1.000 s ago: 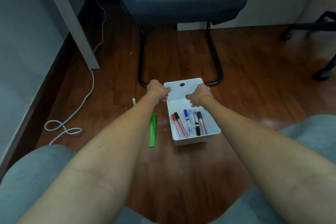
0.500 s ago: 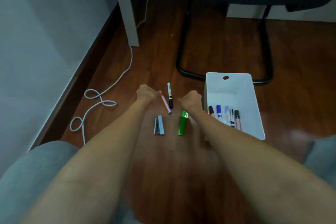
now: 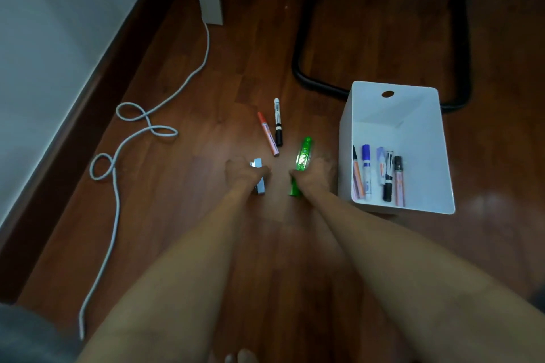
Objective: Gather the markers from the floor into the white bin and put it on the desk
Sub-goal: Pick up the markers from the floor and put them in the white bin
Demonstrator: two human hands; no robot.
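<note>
Left hand (image 3: 244,169) closes on a grey-blue item (image 3: 259,178), right hand (image 3: 314,174) on the green marker (image 3: 302,163); lift both clear, carry right, lower flat among markers inside the white bin (image 3: 395,115) just beside.

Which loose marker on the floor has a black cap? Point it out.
The white marker, lying right of the orange marker: a white body with a black cap toward the person. The orange one has none.
</note>
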